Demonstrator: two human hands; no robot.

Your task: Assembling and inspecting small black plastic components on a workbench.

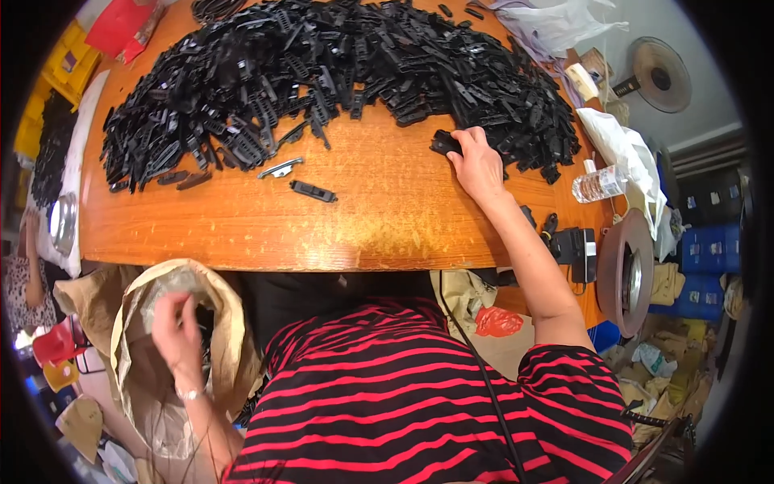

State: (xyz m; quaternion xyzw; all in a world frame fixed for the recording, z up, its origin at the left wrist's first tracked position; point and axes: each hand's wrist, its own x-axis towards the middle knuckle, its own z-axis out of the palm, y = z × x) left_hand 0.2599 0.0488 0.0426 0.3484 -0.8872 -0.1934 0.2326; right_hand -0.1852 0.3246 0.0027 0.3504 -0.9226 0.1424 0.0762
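Nearest, below the edge of the surface [242, 250], the left hand [176, 327] is being held over the mouth of a brown paper sack [137, 379] lined with clear film; the fingers are curled loosely, and whether anything small is being carried in that grip cannot be told, since the palm is turned away. Farther out, across the bare orange wood, the right hand [477, 165] is being stretched to the near rim of the pile, and its fingertips are being closed on a black plastic piece [443, 143] lying just at the heap's edge, so that grip is grasping that piece. The piece is judged to be light, stiff and moulded, not fragile, with ribs and notches that are likely to snag on neighbouring parts; it is probably best pinched across its narrow sides near the middle and lifted clear before being drawn back. A single black clip [313, 191] and a small grey metal part [280, 168] are lying apart on the open wood, near the pile. Beyond them, the large pile of black parts [322, 64] is being spread across most of the far half of the surface. A clear bottle [598, 184] is lying at the right edge.
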